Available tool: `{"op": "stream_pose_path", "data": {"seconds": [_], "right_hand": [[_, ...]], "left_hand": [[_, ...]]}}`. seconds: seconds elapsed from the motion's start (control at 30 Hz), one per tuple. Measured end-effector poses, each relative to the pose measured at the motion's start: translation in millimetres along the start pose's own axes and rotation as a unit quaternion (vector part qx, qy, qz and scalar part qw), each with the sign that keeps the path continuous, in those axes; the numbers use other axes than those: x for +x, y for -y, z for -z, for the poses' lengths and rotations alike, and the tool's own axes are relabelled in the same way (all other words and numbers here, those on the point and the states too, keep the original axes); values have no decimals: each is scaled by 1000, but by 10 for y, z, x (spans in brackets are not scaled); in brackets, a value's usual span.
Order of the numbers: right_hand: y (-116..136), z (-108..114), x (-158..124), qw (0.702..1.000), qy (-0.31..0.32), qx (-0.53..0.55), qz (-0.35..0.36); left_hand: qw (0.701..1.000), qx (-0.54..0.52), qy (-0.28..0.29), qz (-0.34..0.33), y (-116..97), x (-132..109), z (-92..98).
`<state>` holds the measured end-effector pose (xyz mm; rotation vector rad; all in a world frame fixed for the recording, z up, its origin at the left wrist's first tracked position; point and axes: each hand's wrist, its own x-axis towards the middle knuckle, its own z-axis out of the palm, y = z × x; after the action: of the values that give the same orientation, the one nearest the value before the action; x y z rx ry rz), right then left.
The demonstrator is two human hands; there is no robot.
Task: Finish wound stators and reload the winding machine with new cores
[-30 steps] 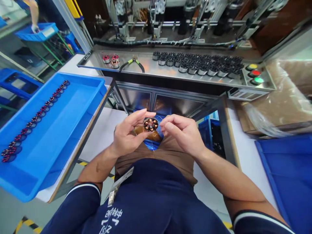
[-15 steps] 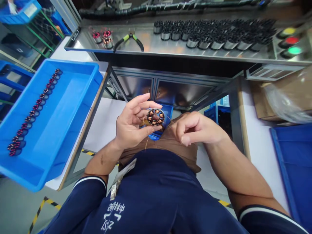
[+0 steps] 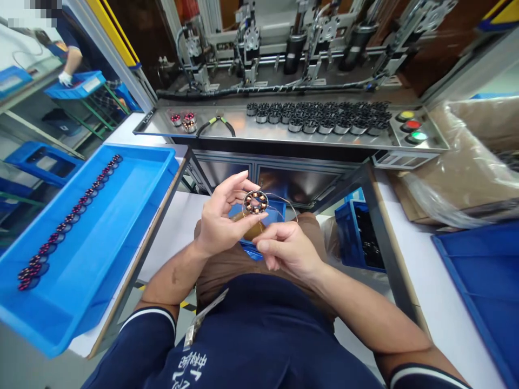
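Note:
Between its thumb and fingers, my left hand holds a round motor stator with copper windings, its open face turned up toward me. Thin copper wires loop out from the stator to the right and below. My right hand is just below and right of the stator, thumb and index finger pinched on a wire end. Both hands are above my lap, with a blue bin partly hidden beneath them.
On the left, a blue tray holds a row of wound stators. A metal shelf ahead carries pliers, black stators and buttons. Cardboard and plastic wrap lie right. A person's gloved hand shows far left.
The view has tilted up, showing more of the machine. My right hand has moved left and closer beneath the stator, and the wires now arc out to the right.

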<state>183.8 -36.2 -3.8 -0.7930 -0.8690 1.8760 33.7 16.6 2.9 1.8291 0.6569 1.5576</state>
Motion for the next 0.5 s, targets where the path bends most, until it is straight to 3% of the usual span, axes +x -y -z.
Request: {"op": "stream_pose_path", "data": {"seconds": [0.3, 0.4, 0.5], "right_hand": [[10, -7, 78, 999, 27, -35, 1], [17, 15, 129, 998, 37, -26, 43], [36, 88, 208, 993, -12, 6, 117]], "left_hand": [[993, -90, 3, 81, -32, 8, -11], [992, -82, 11, 98, -16, 10, -15], [992, -63, -2, 105, 37, 6, 35]]}}
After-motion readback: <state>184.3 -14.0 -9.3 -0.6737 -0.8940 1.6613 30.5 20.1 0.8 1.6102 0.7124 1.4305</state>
